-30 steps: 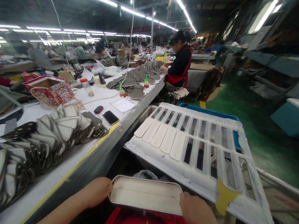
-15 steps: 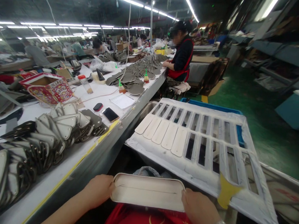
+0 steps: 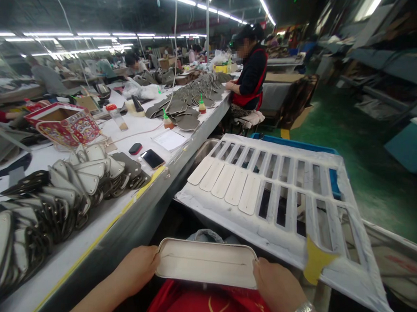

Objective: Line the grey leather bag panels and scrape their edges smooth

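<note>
Your left grip (image 3: 143, 267) pinches one end of cream rimmed panel (image 3: 205, 260), right grip (image 3: 280, 284) other end; panel hangs above red garment (image 3: 203, 304), just short of slotted white rack (image 3: 214, 213). Uneven pull could bow panel or slip one end loose. Drifting right could snag yellow flap (image 3: 316, 262). Silvery wristband (image 3: 301, 311) could scuff panel if rubbed.

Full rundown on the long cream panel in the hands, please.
The cream panel is long with rounded corners, a thin raised rim and a fine dark line running lengthwise along its face. The material looks smooth and matte; leather or board, I can't tell. It's held face toward the camera, right end lower in view, in front of the red garment. Left grip and right grip hold its short ends.
</note>
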A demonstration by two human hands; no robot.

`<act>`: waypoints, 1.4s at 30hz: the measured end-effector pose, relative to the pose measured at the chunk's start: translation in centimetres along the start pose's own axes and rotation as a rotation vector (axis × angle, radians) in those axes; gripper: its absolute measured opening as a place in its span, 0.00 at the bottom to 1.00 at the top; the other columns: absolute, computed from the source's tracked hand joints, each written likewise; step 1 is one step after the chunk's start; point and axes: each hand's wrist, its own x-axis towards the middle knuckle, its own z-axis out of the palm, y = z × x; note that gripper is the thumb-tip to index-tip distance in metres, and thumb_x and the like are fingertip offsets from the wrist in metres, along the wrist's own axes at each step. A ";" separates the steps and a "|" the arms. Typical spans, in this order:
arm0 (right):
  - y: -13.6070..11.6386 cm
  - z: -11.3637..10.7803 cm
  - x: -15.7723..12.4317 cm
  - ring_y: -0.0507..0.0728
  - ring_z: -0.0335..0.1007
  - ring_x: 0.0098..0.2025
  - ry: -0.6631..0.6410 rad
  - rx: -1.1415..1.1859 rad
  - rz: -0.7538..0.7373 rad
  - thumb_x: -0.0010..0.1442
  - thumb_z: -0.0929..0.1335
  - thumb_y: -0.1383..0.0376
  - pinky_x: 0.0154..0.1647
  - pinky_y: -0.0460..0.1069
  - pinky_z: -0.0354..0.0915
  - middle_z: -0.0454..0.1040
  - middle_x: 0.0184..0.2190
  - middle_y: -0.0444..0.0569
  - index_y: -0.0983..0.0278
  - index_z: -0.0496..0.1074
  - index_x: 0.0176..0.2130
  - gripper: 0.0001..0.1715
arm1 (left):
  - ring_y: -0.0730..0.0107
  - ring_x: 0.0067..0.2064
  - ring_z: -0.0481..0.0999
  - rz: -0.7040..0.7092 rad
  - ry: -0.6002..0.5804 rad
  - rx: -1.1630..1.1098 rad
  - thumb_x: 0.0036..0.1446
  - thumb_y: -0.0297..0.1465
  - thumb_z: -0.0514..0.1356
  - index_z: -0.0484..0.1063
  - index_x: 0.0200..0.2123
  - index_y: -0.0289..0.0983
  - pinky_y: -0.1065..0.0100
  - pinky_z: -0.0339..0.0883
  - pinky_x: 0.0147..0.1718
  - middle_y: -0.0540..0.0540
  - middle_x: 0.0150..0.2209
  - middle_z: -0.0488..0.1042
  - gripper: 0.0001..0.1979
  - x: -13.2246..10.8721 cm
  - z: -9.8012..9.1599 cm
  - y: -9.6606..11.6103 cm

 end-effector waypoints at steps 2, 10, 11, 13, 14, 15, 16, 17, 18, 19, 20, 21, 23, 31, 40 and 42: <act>-0.1 0.0 0.0 0.64 0.73 0.32 0.003 -0.009 -0.016 0.64 0.52 0.71 0.29 0.55 0.64 0.73 0.31 0.59 0.70 0.69 0.36 0.20 | 0.55 0.36 0.74 0.022 -0.010 -0.016 0.57 0.34 0.42 0.68 0.26 0.36 0.60 0.63 0.37 0.39 0.31 0.75 0.18 0.2 -0.2 0.0; -0.2 0.1 -0.2 0.64 0.73 0.33 0.016 -0.049 -0.030 0.63 0.53 0.72 0.30 0.56 0.65 0.73 0.32 0.59 0.69 0.70 0.37 0.19 | 0.66 0.23 0.72 -0.012 -0.193 -0.354 0.56 0.42 0.44 0.63 0.24 0.37 0.69 0.63 0.21 0.47 0.22 0.69 0.19 0.4 -1.1 -1.1; -0.2 0.2 -0.2 0.64 0.73 0.33 0.013 -0.047 -0.027 0.63 0.53 0.72 0.30 0.56 0.65 0.73 0.32 0.59 0.69 0.70 0.37 0.19 | 0.67 0.21 0.70 -0.018 -0.241 -0.442 0.56 0.45 0.43 0.64 0.24 0.36 0.70 0.61 0.18 0.48 0.21 0.67 0.21 0.4 -1.1 -1.5; -0.2 0.2 -0.2 0.64 0.73 0.33 0.016 -0.026 -0.001 0.64 0.53 0.71 0.31 0.55 0.64 0.73 0.31 0.59 0.70 0.70 0.37 0.20 | 0.70 0.20 0.69 -0.016 -0.304 -0.631 0.55 0.51 0.41 0.64 0.25 0.36 0.71 0.60 0.17 0.49 0.21 0.67 0.26 0.3 -0.7 -2.5; -0.2 0.3 -0.2 0.64 0.73 0.33 0.022 -0.015 0.010 0.64 0.53 0.70 0.31 0.54 0.64 0.73 0.30 0.58 0.70 0.70 0.36 0.20 | 0.72 0.21 0.69 -0.013 -0.310 -0.719 0.54 0.53 0.42 0.64 0.25 0.36 0.72 0.60 0.17 0.50 0.21 0.67 0.27 0.2 -0.4 -2.9; -0.1 0.3 -0.2 0.63 0.73 0.33 0.027 -0.007 0.013 0.64 0.53 0.69 0.31 0.54 0.64 0.73 0.30 0.58 0.70 0.70 0.36 0.20 | 0.74 0.20 0.68 -0.013 -0.304 -0.793 0.53 0.54 0.43 0.63 0.26 0.36 0.73 0.60 0.18 0.51 0.21 0.66 0.27 0.2 0.1 -3.3; -0.1 0.3 -0.2 0.63 0.73 0.33 0.032 -0.006 0.010 0.64 0.53 0.69 0.31 0.53 0.63 0.73 0.30 0.59 0.70 0.70 0.36 0.20 | 0.75 0.20 0.67 -0.016 -0.288 -0.849 0.52 0.55 0.44 0.61 0.27 0.36 0.73 0.59 0.18 0.52 0.21 0.65 0.27 0.3 0.6 -3.7; -0.1 0.2 -0.2 0.63 0.73 0.33 0.033 -0.013 0.001 0.64 0.53 0.70 0.30 0.52 0.63 0.73 0.30 0.59 0.71 0.70 0.36 0.19 | 0.76 0.19 0.65 -0.020 -0.270 -0.884 0.51 0.56 0.46 0.60 0.27 0.37 0.74 0.58 0.17 0.54 0.20 0.64 0.26 0.3 1.2 -3.9; -0.1 0.1 -0.2 0.62 0.73 0.33 0.031 -0.022 -0.007 0.64 0.54 0.71 0.30 0.52 0.63 0.73 0.30 0.59 0.71 0.70 0.37 0.19 | 0.77 0.18 0.63 -0.022 -0.254 -0.908 0.51 0.56 0.47 0.58 0.28 0.38 0.74 0.57 0.17 0.55 0.18 0.62 0.25 0.5 1.8 -4.1; -0.2 0.1 -0.2 0.62 0.72 0.33 0.026 -0.029 -0.013 0.63 0.54 0.71 0.30 0.52 0.63 0.73 0.31 0.59 0.71 0.70 0.37 0.18 | 0.78 0.17 0.61 -0.025 -0.242 -0.927 0.50 0.56 0.47 0.57 0.28 0.38 0.75 0.55 0.16 0.56 0.17 0.61 0.25 0.6 2.4 -4.1; -0.2 0.0 -0.2 0.62 0.72 0.32 0.022 -0.037 -0.018 0.63 0.54 0.71 0.29 0.52 0.63 0.73 0.31 0.59 0.70 0.70 0.37 0.18 | 0.79 0.16 0.59 -0.029 -0.233 -0.937 0.50 0.56 0.47 0.57 0.28 0.38 0.76 0.52 0.14 0.57 0.16 0.59 0.25 0.8 2.8 -4.2; -0.2 -0.1 -0.2 0.62 0.72 0.32 0.022 -0.044 -0.026 0.63 0.55 0.72 0.29 0.51 0.63 0.73 0.31 0.59 0.71 0.70 0.37 0.17 | 0.80 0.15 0.57 -0.032 -0.225 -0.941 0.50 0.56 0.47 0.56 0.27 0.38 0.76 0.49 0.13 0.58 0.15 0.58 0.25 1.0 3.2 -4.1; -0.3 -0.2 -0.1 0.61 0.72 0.32 0.025 -0.048 -0.037 0.62 0.56 0.72 0.29 0.50 0.63 0.72 0.30 0.59 0.71 0.70 0.37 0.16 | 0.81 0.14 0.56 -0.039 -0.211 -0.927 0.49 0.57 0.49 0.55 0.26 0.38 0.77 0.46 0.12 0.58 0.15 0.58 0.25 1.3 3.6 -4.0; -0.7 -0.9 -0.3 0.60 0.73 0.33 0.021 -0.062 -0.021 0.61 0.56 0.74 0.31 0.50 0.65 0.73 0.32 0.59 0.71 0.71 0.37 0.17 | 0.77 0.16 0.59 -0.015 -0.191 -0.692 0.47 0.55 0.52 0.58 0.23 0.38 0.73 0.54 0.12 0.57 0.17 0.57 0.25 1.5 1.5 -3.7; -1.5 -0.7 -1.0 0.63 0.73 0.32 0.069 -0.116 0.029 0.60 0.54 0.74 0.28 0.56 0.68 0.73 0.32 0.57 0.69 0.72 0.36 0.20 | 0.58 0.53 0.66 0.629 0.084 -0.022 0.57 0.40 0.49 0.66 0.49 0.49 0.61 0.59 0.51 0.50 0.55 0.65 0.17 0.8 3.2 7.9; -1.6 -0.5 -1.1 0.65 0.72 0.33 0.070 -0.074 0.039 0.61 0.53 0.74 0.29 0.58 0.68 0.72 0.33 0.60 0.70 0.71 0.37 0.20 | 0.54 0.55 0.63 0.781 -0.020 0.036 0.54 0.36 0.54 0.58 0.58 0.46 0.57 0.58 0.53 0.48 0.62 0.56 0.27 1.3 4.1 11.6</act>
